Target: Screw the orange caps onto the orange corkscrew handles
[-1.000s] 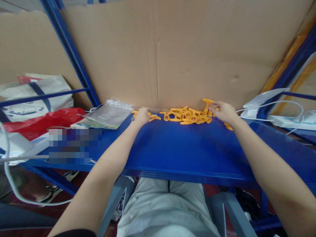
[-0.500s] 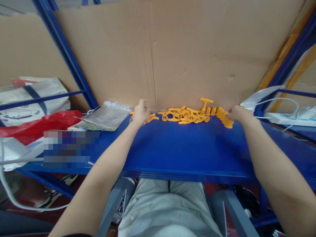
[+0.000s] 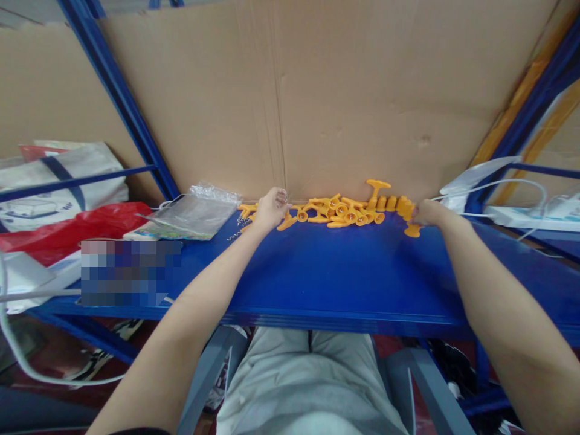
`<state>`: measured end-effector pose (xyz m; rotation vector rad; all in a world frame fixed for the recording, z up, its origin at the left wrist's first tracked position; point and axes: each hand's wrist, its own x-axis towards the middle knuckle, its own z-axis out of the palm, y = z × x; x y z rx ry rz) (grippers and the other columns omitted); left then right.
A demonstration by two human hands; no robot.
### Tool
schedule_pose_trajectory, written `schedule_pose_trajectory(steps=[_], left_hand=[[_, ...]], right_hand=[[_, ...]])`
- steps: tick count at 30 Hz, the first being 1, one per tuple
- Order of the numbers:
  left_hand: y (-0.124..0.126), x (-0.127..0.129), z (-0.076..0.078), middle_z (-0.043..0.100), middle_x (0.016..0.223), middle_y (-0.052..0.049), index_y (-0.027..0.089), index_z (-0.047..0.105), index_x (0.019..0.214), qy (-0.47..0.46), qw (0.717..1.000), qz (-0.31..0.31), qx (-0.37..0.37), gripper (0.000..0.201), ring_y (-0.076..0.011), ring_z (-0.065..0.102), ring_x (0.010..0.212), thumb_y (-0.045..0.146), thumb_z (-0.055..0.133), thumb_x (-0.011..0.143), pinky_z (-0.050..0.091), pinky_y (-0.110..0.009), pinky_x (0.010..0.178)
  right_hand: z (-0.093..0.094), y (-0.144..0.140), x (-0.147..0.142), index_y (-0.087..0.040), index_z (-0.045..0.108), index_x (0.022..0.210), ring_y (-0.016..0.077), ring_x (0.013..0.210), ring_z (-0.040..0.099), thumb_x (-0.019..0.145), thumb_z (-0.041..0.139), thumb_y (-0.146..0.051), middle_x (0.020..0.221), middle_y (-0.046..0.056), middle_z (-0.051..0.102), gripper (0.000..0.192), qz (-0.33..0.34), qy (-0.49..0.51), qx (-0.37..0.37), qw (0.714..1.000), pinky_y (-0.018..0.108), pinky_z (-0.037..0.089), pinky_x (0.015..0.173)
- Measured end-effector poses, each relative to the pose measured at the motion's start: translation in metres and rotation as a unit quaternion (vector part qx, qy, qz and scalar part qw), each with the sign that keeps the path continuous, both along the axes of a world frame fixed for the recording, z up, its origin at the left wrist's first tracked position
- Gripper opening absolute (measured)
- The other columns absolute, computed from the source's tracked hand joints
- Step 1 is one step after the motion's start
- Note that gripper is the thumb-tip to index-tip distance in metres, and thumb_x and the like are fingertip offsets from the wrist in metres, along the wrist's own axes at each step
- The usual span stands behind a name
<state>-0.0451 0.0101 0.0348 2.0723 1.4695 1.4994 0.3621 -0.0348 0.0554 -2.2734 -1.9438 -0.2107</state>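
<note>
A pile of small orange plastic pieces (image 3: 347, 211) lies at the back of the blue shelf (image 3: 344, 272), against the cardboard wall. A short row of them (image 3: 392, 203) stands upright at the pile's right end, with one T-shaped piece (image 3: 376, 188) sticking up. My left hand (image 3: 270, 208) is closed at the pile's left end; something small and shiny shows at its fingertips, and orange pieces lie under it. My right hand (image 3: 428, 211) pinches an orange piece (image 3: 412, 230) at the row's right end. A thin metal chain (image 3: 234, 235) lies left of my left wrist.
A clear plastic bag (image 3: 194, 211) lies left of the pile, with a red bag (image 3: 67, 226) and a white bag (image 3: 54, 181) further left. White cables and a power strip (image 3: 521, 214) sit at the right. Blue rack posts (image 3: 118, 96) frame the cardboard.
My left hand moved right, from the pile's far left edge onto the pieces. My right hand went from the T-shaped piece out to the row's right end, which is now uncovered.
</note>
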Motion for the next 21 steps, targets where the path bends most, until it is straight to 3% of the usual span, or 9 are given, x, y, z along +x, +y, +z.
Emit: schedule_pose_trajectory(steps=[4,10,15,21], left_hand=[[0.008,-0.002,-0.008,0.069,0.077,0.000,0.016,0.063,0.090,0.008,0.999,-0.041,-0.029,0.026,-0.0124,0.062,0.067,0.013,0.080,0.070,0.051,-0.024,0.068],[0.019,-0.009,-0.019,0.069,0.070,-0.002,0.015,0.065,0.074,0.092,0.988,-0.098,-0.080,0.019,-0.0145,0.062,0.067,0.031,0.077,0.077,0.048,-0.025,0.063],[0.019,-0.013,-0.023,0.071,0.073,-0.002,0.016,0.067,0.073,0.134,0.972,-0.120,-0.149,0.017,-0.0157,0.064,0.070,0.026,0.080,0.071,0.049,-0.027,0.069],[0.020,-0.016,-0.025,0.075,0.080,-0.003,0.016,0.071,0.078,0.130,0.955,-0.167,-0.209,0.013,-0.0173,0.068,0.076,0.023,0.079,0.072,0.052,-0.027,0.074]], right_hand=[[0.004,-0.005,-0.015,-0.019,0.050,0.043,0.0195,0.061,0.062,0.082,0.070,-0.018,0.052,0.007,0.059,0.044,0.008,-0.001,-0.076,0.997,0.027,0.042,0.058],[-0.001,0.001,-0.017,-0.021,0.058,0.052,0.0191,0.060,0.062,0.073,0.079,-0.028,0.051,0.001,0.059,0.031,0.019,0.085,-0.056,0.995,0.027,0.045,0.056],[-0.008,0.005,-0.012,-0.019,0.063,0.058,0.0181,0.059,0.063,0.074,0.079,-0.030,0.055,0.002,0.063,0.025,0.017,0.160,-0.036,0.986,0.026,0.046,0.055],[-0.015,0.003,-0.020,-0.019,0.064,0.058,0.0170,0.066,0.066,0.074,0.077,-0.021,0.061,0.003,0.067,0.021,0.046,0.245,-0.100,0.963,0.024,0.052,0.063]])
